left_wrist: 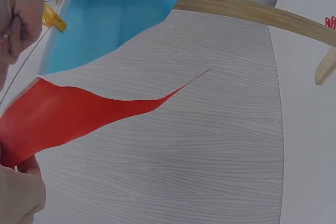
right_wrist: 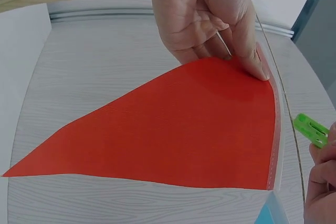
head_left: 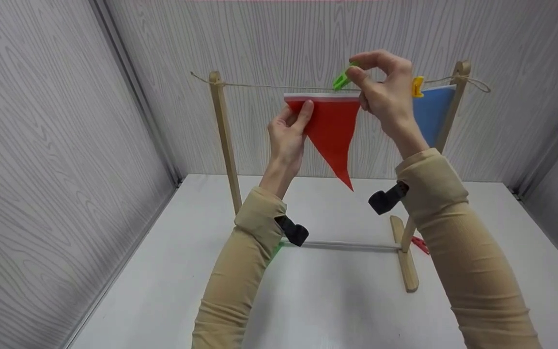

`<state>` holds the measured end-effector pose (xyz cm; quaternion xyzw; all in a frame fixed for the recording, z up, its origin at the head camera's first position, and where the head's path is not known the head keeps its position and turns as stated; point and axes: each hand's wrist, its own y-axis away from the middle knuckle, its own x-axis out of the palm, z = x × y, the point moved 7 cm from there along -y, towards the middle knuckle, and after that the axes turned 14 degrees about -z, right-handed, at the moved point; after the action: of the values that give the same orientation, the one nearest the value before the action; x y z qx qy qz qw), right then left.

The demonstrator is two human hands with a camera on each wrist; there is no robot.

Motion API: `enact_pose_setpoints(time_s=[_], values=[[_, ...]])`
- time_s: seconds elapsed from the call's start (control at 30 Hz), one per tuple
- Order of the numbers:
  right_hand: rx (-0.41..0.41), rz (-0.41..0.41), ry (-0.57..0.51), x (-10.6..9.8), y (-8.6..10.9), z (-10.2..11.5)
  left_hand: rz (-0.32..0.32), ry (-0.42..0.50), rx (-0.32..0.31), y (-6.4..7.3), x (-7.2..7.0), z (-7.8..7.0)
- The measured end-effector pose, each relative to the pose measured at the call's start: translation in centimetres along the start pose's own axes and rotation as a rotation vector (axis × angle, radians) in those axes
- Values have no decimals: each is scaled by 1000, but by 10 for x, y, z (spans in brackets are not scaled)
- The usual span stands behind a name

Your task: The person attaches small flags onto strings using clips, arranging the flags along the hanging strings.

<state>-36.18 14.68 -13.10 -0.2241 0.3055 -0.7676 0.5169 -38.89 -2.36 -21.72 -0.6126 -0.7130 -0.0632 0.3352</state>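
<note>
My left hand [head_left: 287, 138] pinches a red triangular pennant [head_left: 333, 126] near the left end of its white top edge, thumb in front. The pennant hangs point down, its top edge just below the twine [head_left: 269, 87]. Between thumb and index finger, my right hand [head_left: 388, 89] pinches a green clothespin [head_left: 343, 80], which overlaps the twine above the pennant in the head view. In the right wrist view the green clothespin [right_wrist: 311, 129] lies beside the twine, off the pennant's white edge. A yellow clothespin [head_left: 418, 87] fastens a blue pennant [head_left: 431, 114] to the line at the right.
The twine runs between two wooden posts, a left post [head_left: 225, 140] and a right post [head_left: 448, 116]. A pale rod [head_left: 347, 245] joins them low down, with a wooden foot [head_left: 407, 266] at right. A red clothespin [head_left: 420, 245] lies on the white table [head_left: 337, 300].
</note>
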Motion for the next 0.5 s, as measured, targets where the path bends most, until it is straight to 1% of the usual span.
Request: enact_pose_setpoints(time_s=[0.07, 0.13, 0.23, 0.33, 0.5], values=[[20, -5, -5, 0, -1, -1, 2, -1, 1, 0, 1, 0], [46, -7, -32, 0, -2, -3, 7, 0, 5, 0, 1, 0], [54, -8, -58, 0, -3, -3, 10, 6, 10, -1, 1, 0], [35, -12, -58, 0, -4, -2, 8, 10, 9, -2, 0, -1], [33, -36, -36, 0, -4, 0, 2, 23, 2, -4, -2, -2]])
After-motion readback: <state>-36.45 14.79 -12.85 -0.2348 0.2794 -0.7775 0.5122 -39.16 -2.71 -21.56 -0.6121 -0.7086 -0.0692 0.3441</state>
